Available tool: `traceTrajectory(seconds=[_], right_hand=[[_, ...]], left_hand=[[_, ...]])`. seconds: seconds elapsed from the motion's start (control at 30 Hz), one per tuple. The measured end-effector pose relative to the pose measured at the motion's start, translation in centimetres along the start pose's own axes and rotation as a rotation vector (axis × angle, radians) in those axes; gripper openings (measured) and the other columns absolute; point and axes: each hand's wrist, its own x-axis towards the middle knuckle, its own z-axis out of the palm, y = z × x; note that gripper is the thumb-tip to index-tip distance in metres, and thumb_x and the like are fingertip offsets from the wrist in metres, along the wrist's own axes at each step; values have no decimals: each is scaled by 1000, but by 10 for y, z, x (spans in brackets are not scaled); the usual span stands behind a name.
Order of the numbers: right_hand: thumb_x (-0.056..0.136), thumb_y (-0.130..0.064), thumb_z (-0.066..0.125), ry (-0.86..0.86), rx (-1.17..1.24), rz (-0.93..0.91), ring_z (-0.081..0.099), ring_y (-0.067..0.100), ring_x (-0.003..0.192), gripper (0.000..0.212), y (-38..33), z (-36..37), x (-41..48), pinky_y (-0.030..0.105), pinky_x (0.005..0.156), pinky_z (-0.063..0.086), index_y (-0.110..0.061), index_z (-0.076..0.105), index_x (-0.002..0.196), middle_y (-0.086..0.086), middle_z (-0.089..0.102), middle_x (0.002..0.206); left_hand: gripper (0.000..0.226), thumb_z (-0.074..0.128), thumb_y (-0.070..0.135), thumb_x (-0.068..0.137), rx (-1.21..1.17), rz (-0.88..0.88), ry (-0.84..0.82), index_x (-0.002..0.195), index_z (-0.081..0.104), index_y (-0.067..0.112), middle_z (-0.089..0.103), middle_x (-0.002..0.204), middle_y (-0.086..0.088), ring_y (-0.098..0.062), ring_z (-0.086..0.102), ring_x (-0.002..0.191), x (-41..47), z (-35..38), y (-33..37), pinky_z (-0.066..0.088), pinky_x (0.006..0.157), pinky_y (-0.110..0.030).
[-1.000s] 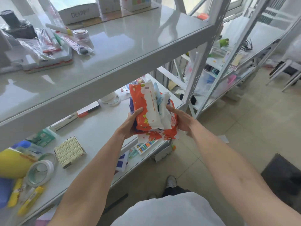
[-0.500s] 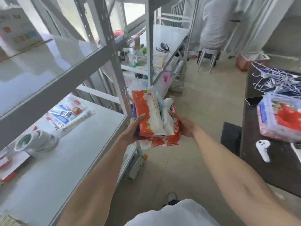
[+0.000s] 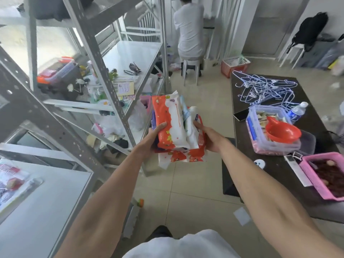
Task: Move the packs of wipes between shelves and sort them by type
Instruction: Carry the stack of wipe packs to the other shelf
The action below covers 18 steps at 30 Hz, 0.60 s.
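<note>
Bundle of soft orange-and-white plastic wipe packs (image 3: 176,127) clamped between left hand (image 3: 152,138) and right hand (image 3: 209,138), carried over floor right of grey metal shelf rack (image 3: 89,58). View swung away from first shelf; dark desk (image 3: 260,127) now right. Judgement: transfer midway, sorting pending.

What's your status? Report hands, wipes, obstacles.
Left hand and right hand: grip shut on the bundle of wipes packs. Bundle in the air, off any shelf. Dark table close on the right.
</note>
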Motion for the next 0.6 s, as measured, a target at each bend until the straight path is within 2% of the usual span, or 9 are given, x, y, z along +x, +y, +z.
traceTrajectory(seconds=[0.13,0.23,0.33,0.43,0.53,0.6], right_hand=[[95,-52,64,62,50,-6,69,28,121,48,-22,-28,24,44,106,51,-19,67,131,8,73,131],[95,-54,66,95,52,-5,66,30,126,55,-41,-52,55,47,112,47,-19,64,138,9,71,134],[95,-53,65,136,76,-12,65,30,128,59,-68,-72,93,46,112,46,-17,62,141,10,70,135],[98,-51,62,180,112,-10,71,27,116,52,-99,-85,127,43,102,53,-15,65,135,9,74,130],[99,-49,61,223,148,-12,76,23,103,42,-134,-98,161,39,88,56,-17,69,125,7,78,121],[98,-49,62,255,151,-17,74,25,105,44,-153,-107,181,40,90,55,-16,68,126,8,78,119]], left_hand=[[117,93,64,50,15,5,-28,146,38,26,70,132,-10,-34,73,110,57,13,24,60,87,-58],[118,93,63,51,28,-13,-53,147,37,27,69,133,-9,-33,74,109,107,20,45,61,83,-55],[97,87,58,67,35,-18,-90,145,39,25,70,131,-8,-29,76,104,154,26,74,63,75,-49],[77,77,54,81,65,-49,-139,143,43,23,72,125,-8,-26,77,100,201,31,110,63,72,-45],[98,86,60,67,96,-48,-154,145,36,25,70,129,-8,-29,75,105,249,33,146,62,78,-50],[107,87,62,59,121,-49,-191,146,36,26,69,131,-9,-30,75,107,278,36,169,62,80,-52]])
